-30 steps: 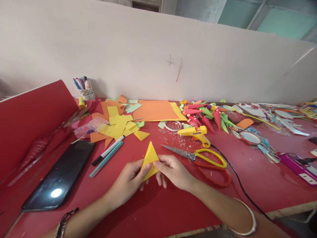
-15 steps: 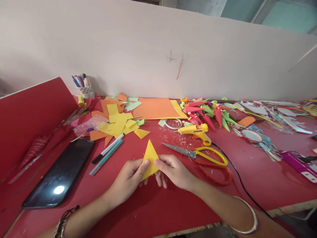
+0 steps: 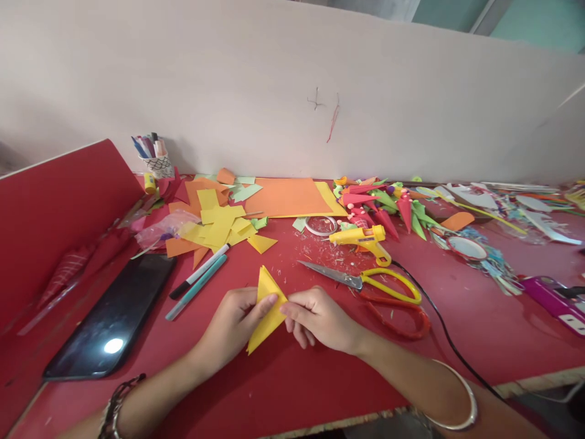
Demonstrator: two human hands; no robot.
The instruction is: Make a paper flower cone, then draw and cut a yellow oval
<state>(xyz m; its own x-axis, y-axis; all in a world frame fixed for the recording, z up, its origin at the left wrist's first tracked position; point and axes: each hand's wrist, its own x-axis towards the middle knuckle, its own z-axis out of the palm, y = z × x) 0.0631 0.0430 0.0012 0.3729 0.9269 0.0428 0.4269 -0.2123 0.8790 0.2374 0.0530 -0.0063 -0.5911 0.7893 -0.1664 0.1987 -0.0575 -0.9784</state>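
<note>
A yellow paper (image 3: 269, 314), folded into a triangle with its layers slightly apart at the corners, is held above the red table between both hands. My left hand (image 3: 237, 320) grips its left side, thumb lying across the front and fingers behind. At the triangle's right corner, my right hand (image 3: 320, 320) pinches the paper between thumb and forefinger, the other fingers curled below. Scissors (image 3: 361, 281) with yellow and red handles lie just right of my right hand. Beyond my left hand rest a black-capped marker (image 3: 200, 272) and a teal marker (image 3: 196, 288).
A black phone (image 3: 112, 317) lies at left. Yellow paper pieces (image 3: 219, 225) and orange sheets (image 3: 287, 196) are spread behind. A yellow glue gun (image 3: 361, 238) trails its cord to the right, near finished paper cones (image 3: 365, 201). A pen cup (image 3: 156, 161) stands by the wall.
The yellow triangle has turned, its tip shifting left and its lower corner dropping. My right hand has moved from its front face to its right corner.
</note>
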